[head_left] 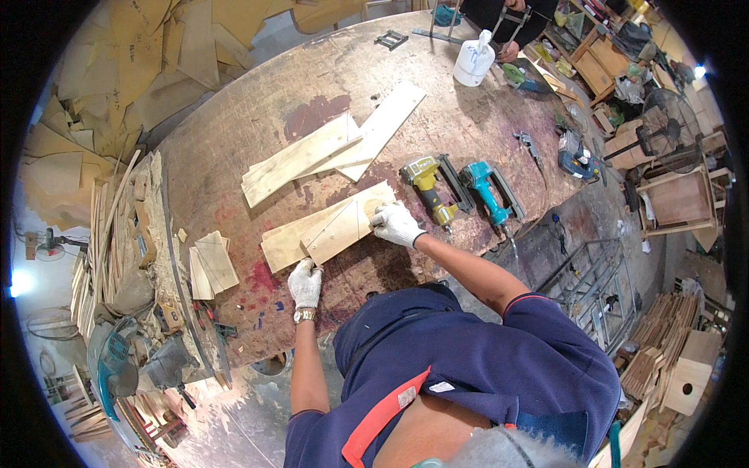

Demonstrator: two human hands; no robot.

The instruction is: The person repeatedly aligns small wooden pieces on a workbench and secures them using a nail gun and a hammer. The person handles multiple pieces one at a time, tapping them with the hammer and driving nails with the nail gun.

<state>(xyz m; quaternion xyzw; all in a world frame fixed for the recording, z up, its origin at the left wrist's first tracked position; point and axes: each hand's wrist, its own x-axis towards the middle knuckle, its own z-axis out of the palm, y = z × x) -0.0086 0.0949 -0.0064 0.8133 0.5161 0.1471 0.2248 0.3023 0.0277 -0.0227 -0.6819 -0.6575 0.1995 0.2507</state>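
Both my hands wear white knit gloves. My left hand [304,284] grips the near left corner of a pale wooden board [337,232], fingertips on its edge. At the same board's right end, my right hand [396,225] is closed with its fingers over the edge. Beneath it lies a second board [279,248], set at a slight angle so its left end sticks out. Just right of my right hand lie a yellow-green nail gun [426,181] and a teal nail gun [485,187].
More boards [292,162] lie crossed farther back on the stained worktable [234,101]. Short wood pieces [212,267] sit at the left. A white jug [473,62], an air blow gun [528,145] and a jigsaw [576,157] are on the right side. Another person's hand [509,52] is at the far edge.
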